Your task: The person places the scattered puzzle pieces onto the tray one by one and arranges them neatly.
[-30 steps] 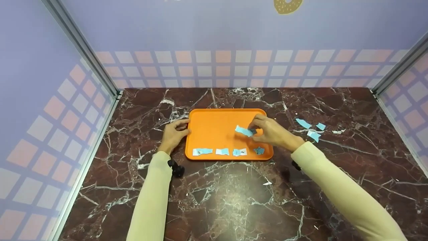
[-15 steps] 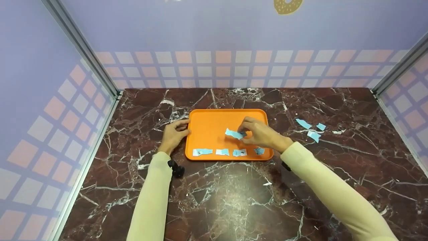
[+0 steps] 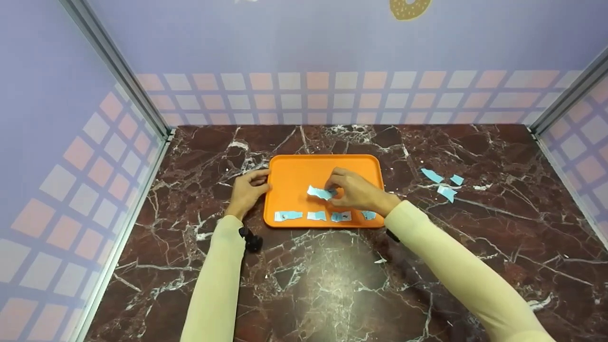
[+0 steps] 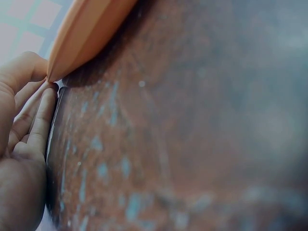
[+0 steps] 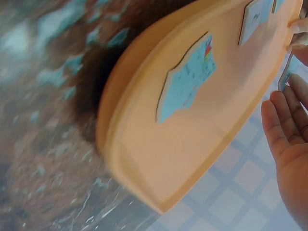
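My right hand (image 3: pixel 358 192) pinches a torn piece of light-blue card (image 3: pixel 319 192) over the middle of the orange tray (image 3: pixel 294 166). In the right wrist view that card (image 5: pixel 288 72) shows only partly between thumb and fingers. At the tray's left rim, my left hand (image 3: pixel 247 192) holds the edge; the left wrist view has the thumb (image 4: pixel 29 70) against the rim. Along the tray's near side lies a row of torn blue-and-white pieces: a long one (image 3: pixel 289 215), two shorter ones (image 3: pixel 316 215) and a small one (image 3: pixel 368 215) partly behind the right hand.
Right of the tray, more torn blue pieces (image 3: pixel 431 175) lie on the dark red marbled table (image 3: pixel 475 247). A small white scrap (image 3: pixel 380 261) sits in front of the tray. Patterned walls (image 3: pixel 304 42) stand at the back and both sides.
The right hand has moved left across the tray, carrying the torn card piece with it. The left hand and the tray stay where they were.
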A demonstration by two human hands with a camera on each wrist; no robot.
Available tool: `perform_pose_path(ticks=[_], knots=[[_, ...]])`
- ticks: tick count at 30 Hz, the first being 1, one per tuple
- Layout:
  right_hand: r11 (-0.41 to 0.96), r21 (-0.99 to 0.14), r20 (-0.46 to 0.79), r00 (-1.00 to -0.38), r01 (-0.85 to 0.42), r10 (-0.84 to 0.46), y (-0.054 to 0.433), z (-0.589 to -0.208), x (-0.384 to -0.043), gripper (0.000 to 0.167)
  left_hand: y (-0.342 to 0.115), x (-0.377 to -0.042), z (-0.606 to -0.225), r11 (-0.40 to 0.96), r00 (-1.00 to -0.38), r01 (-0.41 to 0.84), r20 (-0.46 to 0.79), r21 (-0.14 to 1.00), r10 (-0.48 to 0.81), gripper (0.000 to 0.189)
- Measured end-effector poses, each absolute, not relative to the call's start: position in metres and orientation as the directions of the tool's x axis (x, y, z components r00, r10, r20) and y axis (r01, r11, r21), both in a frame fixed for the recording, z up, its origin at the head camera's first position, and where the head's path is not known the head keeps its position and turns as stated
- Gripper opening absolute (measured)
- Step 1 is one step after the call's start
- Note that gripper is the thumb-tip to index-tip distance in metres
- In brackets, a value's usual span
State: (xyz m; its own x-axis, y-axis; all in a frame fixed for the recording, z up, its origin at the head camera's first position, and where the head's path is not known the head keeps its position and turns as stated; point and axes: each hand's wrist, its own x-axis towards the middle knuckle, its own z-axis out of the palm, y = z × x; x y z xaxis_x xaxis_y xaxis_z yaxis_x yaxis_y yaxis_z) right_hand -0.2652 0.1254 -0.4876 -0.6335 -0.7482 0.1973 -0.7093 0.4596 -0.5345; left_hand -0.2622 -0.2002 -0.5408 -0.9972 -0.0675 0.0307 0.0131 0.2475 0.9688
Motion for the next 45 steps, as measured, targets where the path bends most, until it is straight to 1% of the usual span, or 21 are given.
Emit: perform_pose_path(ticks=[7, 13, 20, 28, 32, 40, 45], knots=[[0.485, -0.535, 0.159, -0.646, -0.692, -0.747, 0.114, -0.49, -0.266, 0.03, -0.2, -0.263, -0.541, 0.243, -0.997, 0.015, 0.033, 0.97, -0.067, 0.043], [0.49, -0.531, 0.15, -0.646, -0.691, -0.748, 0.104, -0.493, -0.269, 0.029, -0.201, -0.264, -0.543, 0.24, -0.997, 0.019, 0.036, 0.971, -0.066, 0.042], [0.511, -0.581, 0.077, -0.668, -0.633, -0.74, 0.092, -0.495, -0.269, 0.031, -0.201, -0.262, -0.541, 0.225, -0.998, 0.016, 0.03, 0.974, -0.061, 0.042], [0.513, -0.564, 0.066, -0.655, -0.647, -0.753, 0.08, -0.499, -0.27, 0.03, -0.2, -0.261, -0.539, 0.203, -0.998, 0.028, 0.04, 0.979, -0.058, 0.043], [0.514, -0.552, 0.064, -0.648, -0.657, -0.759, 0.075, -0.5, -0.271, 0.029, -0.2, -0.262, -0.541, 0.212, -0.996, 0.034, 0.05, 0.977, -0.069, 0.042], [0.481, -0.534, 0.093, -0.614, -0.695, -0.783, 0.068, -0.502, -0.272, 0.027, -0.199, -0.264, -0.542, 0.229, -0.998, 0.02, 0.035, 0.973, -0.06, 0.043], [0.481, -0.533, 0.087, -0.61, -0.697, -0.788, 0.064, -0.5, -0.272, 0.026, -0.201, -0.263, -0.542, 0.225, -0.997, 0.018, 0.034, 0.974, -0.067, 0.042]])
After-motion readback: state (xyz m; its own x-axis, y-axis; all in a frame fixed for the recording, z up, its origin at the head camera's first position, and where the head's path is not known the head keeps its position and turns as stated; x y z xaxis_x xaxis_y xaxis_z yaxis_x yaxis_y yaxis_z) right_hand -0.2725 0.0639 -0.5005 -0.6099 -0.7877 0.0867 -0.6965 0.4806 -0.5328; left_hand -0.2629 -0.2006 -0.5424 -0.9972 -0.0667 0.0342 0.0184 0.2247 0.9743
